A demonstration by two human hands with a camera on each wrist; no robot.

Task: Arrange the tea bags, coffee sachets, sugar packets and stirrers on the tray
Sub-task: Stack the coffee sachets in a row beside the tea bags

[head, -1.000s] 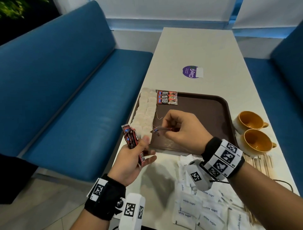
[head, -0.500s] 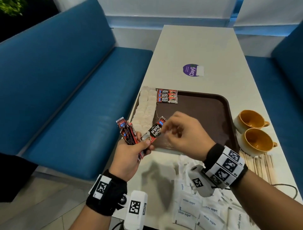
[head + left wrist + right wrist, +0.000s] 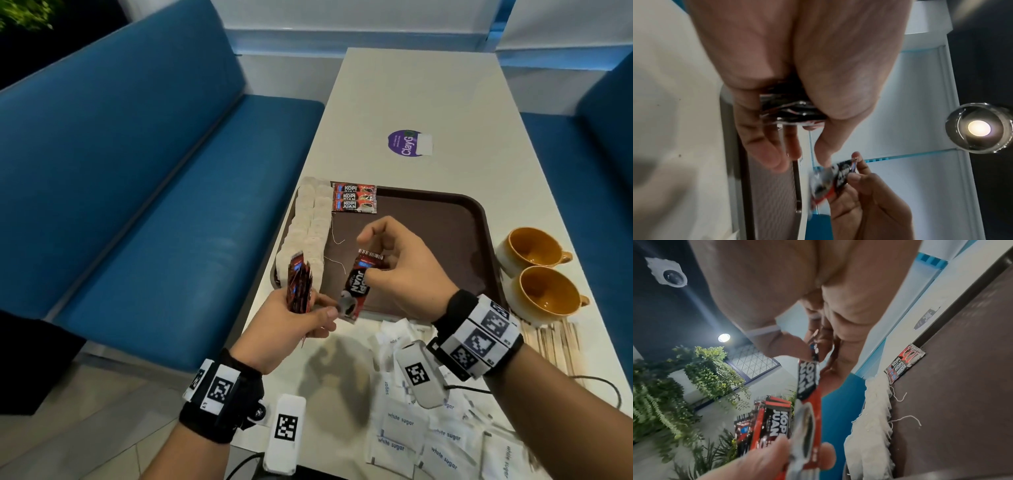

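Nearest the camera: loose sugar packets (image 3: 411, 431) in a messy pile on the table (image 3: 411, 85), none on the tray yet. Wooden stirrers (image 3: 551, 346) lie on the table at right, just beside two yellow cups (image 3: 534, 250), also off the tray.

Left hand (image 3: 291, 329) is clenched round a bundle of coffee sachets (image 3: 299, 286), held upright on edge over the table's near left edge. Its thumb also touches the bottom of one single sachet (image 3: 358, 287). Right hand (image 3: 400, 263) pinches the top end of that single sachet between thumb and fingers; right wrist view shows the pinch at the sealed end. So the sachet is in the air, over the tray's near rim, held at both ends.

Handling, my guess: sachet is light, thin, glossy film, bends easily, probably slippery. Best held at the flat crimped end, as now; a pinch mid-body would buckle it. Not fragile.

Further out: brown tray (image 3: 445, 233). Tea bags (image 3: 308, 226) sit in two rows along its left side, strings trailing onto the tray floor. Three coffee sachets (image 3: 354, 202) lie overlapping at the far left corner, just beside the tea bags.

Likely next: lay this sachet next to those three.

Beyond the tray: a purple sticker (image 3: 407, 143) on the table.
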